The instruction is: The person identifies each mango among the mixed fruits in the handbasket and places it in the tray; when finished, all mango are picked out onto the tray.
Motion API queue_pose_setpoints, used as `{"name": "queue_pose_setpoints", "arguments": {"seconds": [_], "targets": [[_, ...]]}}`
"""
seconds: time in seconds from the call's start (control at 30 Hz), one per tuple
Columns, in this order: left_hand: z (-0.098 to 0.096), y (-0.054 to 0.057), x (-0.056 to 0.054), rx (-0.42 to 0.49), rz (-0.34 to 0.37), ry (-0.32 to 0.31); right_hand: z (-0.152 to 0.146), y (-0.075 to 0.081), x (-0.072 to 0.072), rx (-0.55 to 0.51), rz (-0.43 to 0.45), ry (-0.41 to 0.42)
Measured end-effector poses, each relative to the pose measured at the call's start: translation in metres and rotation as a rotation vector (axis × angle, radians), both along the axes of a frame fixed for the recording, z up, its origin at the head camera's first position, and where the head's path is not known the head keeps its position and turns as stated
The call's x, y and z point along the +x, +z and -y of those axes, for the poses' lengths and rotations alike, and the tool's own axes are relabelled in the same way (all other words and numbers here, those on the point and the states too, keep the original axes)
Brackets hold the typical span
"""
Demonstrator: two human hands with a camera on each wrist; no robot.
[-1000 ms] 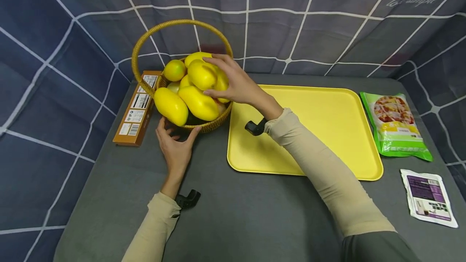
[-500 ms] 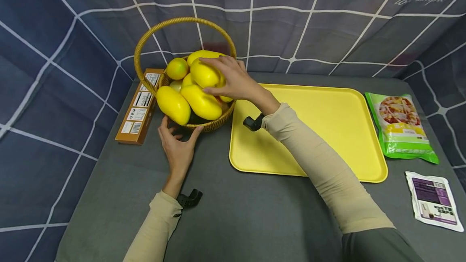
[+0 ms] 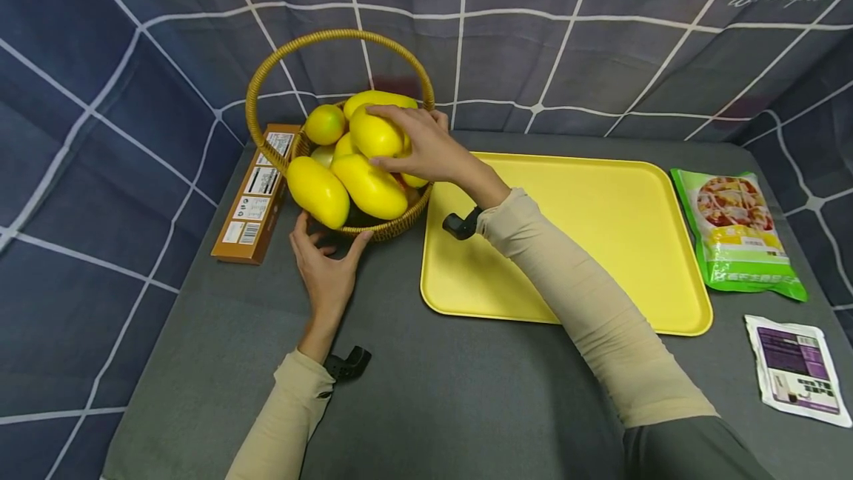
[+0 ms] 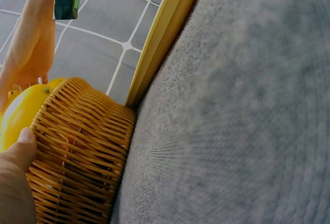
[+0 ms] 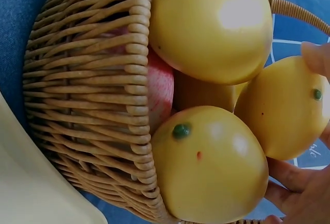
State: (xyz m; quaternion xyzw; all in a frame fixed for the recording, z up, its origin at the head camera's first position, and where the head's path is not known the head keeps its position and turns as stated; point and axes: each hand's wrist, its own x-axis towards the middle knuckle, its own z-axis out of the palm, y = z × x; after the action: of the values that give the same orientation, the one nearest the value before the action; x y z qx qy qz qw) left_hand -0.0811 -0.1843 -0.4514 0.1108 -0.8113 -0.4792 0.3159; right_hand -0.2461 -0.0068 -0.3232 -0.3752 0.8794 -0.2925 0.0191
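A wicker basket (image 3: 393,227) with a tall hooped handle stands at the back left, heaped with yellow mangoes and a smaller yellow-green fruit (image 3: 324,124). My right hand (image 3: 429,143) holds the topmost mango (image 3: 376,132), thumb and fingers on opposite sides, in contact with the heap. The right wrist view shows this mango (image 5: 281,110) between thumb and fingers, and a reddish fruit (image 5: 160,90) lower in the basket. At the front, my left hand (image 3: 326,265) grips the basket side; its thumb (image 4: 25,144) lies on the rim. Some left fingertips are hidden.
Right of the basket lies a yellow tray (image 3: 600,243), partly under the right forearm. An orange-brown box (image 3: 256,202) lies left of the basket. A green food bag (image 3: 740,235) and a white-purple pouch (image 3: 800,369) lie at the right. Grid-patterned cloth (image 3: 513,58) hangs behind.
The right thumb has drawn slightly closer around the top mango, which stays on the heap. The left hand keeps its place at the basket. The head view has shifted a little.
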Motion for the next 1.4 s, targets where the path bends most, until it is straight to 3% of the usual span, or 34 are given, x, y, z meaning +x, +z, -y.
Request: {"name": "queue_pose_setpoints", "arguments": {"seconds": [0.27, 0.63, 1.07, 1.4], "targets": [[0.000, -0.001, 0.000, -0.006, -0.007, -0.009, -0.001, -0.001, 0.004, -0.051, -0.070, -0.017], [0.000, -0.002, 0.000, -0.001, -0.001, -0.006, -0.020, 0.001, 0.023, -0.200, -0.139, -0.052], [0.001, -0.001, 0.000, 0.015, 0.011, 0.000, -0.056, -0.025, 0.053, -0.315, -0.175, -0.097], [0.001, 0.000, 0.001, 0.017, 0.009, -0.003, -0.080, -0.042, 0.069, -0.455, -0.137, -0.177]]}}
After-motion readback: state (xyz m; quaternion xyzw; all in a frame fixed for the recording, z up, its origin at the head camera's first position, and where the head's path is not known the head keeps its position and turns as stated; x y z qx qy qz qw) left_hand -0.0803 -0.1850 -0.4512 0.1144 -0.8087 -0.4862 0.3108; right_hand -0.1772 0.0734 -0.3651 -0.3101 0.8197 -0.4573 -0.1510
